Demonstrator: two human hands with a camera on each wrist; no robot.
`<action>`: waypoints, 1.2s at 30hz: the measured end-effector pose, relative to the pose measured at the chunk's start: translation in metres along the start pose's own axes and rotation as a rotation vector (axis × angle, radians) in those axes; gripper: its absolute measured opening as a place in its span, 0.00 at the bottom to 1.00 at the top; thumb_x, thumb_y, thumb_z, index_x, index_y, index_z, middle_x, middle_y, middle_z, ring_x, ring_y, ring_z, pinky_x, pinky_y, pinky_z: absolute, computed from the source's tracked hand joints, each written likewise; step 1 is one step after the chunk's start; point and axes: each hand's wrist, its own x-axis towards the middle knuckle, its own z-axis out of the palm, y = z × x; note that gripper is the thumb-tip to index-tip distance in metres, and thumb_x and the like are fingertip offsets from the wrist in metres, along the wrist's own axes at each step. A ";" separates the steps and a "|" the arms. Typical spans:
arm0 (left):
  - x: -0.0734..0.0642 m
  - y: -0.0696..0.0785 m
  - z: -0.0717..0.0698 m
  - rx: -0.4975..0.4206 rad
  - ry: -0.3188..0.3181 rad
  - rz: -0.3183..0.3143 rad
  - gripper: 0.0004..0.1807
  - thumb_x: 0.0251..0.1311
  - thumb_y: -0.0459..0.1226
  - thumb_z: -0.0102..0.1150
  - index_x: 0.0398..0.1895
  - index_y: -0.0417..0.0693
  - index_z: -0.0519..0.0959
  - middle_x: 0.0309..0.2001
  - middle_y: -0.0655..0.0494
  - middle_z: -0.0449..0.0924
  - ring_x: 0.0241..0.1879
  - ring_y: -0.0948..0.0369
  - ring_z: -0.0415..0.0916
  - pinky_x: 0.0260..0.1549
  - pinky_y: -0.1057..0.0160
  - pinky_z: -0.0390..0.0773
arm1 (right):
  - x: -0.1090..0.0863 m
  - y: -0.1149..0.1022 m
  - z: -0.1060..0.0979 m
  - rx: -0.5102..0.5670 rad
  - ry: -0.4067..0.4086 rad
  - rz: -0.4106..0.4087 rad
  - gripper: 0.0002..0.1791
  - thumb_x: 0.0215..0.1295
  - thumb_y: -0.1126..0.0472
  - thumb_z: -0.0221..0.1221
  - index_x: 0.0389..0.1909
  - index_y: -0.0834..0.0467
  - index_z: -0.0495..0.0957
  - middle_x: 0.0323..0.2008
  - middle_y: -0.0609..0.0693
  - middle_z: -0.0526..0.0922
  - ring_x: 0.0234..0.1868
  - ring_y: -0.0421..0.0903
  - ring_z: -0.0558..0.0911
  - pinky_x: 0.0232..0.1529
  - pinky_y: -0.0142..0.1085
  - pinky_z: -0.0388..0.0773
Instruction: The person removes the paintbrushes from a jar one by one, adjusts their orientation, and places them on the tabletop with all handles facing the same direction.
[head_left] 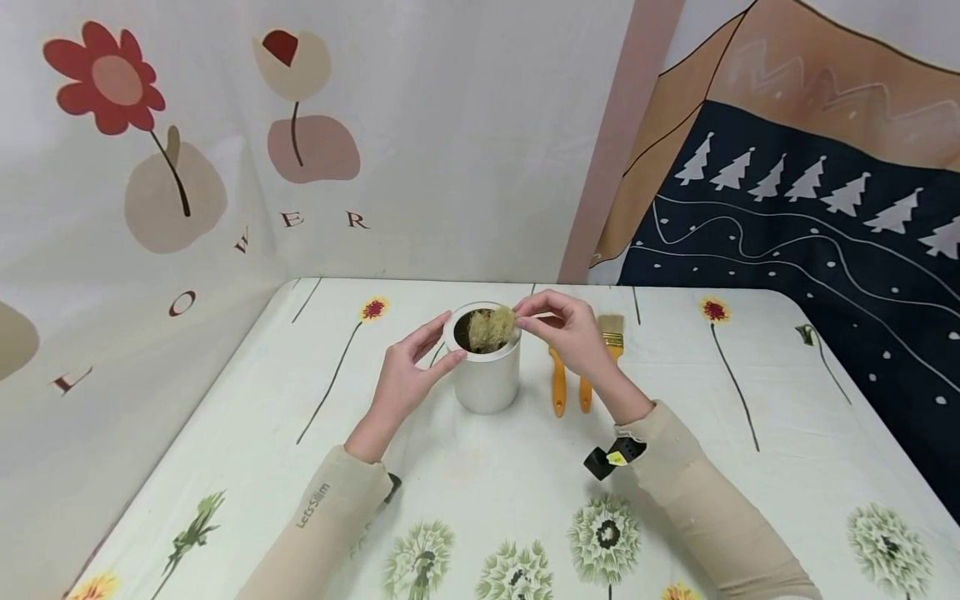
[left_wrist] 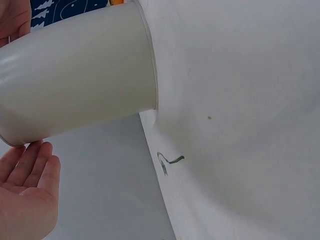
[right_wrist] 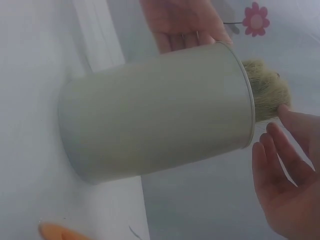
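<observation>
A white cylindrical pot (head_left: 486, 385) stands upright on the table with dark soil in it. Over the soil lies a clump of pale green, fibrous moss (head_left: 489, 332), which bulges above the rim in the right wrist view. My left hand (head_left: 407, 371) touches the pot's left rim with extended fingers, the thumb at the near side. At the right rim, my right hand (head_left: 566, 332) pinches the edge of the moss between thumb and fingertips. The left wrist view shows the pot's smooth side (left_wrist: 80, 75), with the moss out of sight.
Right of the pot lie paintbrushes, one with an orange handle (head_left: 558, 387) and one with tan bristles (head_left: 611, 325). A flower-printed cloth (head_left: 480, 467) covers the table. Behind it hangs a printed curtain (head_left: 465, 142).
</observation>
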 end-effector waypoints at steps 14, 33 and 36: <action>0.000 0.001 0.000 0.003 0.002 -0.002 0.34 0.61 0.40 0.69 0.71 0.48 0.71 0.70 0.51 0.71 0.69 0.53 0.70 0.69 0.62 0.72 | 0.005 -0.014 -0.006 0.088 0.118 -0.124 0.09 0.68 0.63 0.62 0.38 0.68 0.77 0.45 0.48 0.88 0.46 0.33 0.84 0.48 0.23 0.83; 0.000 0.001 0.001 0.009 0.004 -0.007 0.34 0.61 0.41 0.69 0.70 0.48 0.71 0.70 0.50 0.71 0.69 0.52 0.71 0.69 0.61 0.72 | 0.013 -0.039 -0.026 0.150 0.369 -0.266 0.13 0.64 0.69 0.64 0.49 0.62 0.78 0.36 0.38 0.86 0.39 0.37 0.85 0.44 0.25 0.86; 0.000 0.001 0.000 0.010 0.000 -0.007 0.34 0.61 0.42 0.68 0.70 0.48 0.71 0.70 0.50 0.71 0.69 0.53 0.71 0.69 0.61 0.72 | 0.015 -0.043 -0.031 0.165 0.397 -0.297 0.15 0.65 0.68 0.64 0.51 0.65 0.79 0.38 0.39 0.86 0.39 0.39 0.85 0.46 0.26 0.86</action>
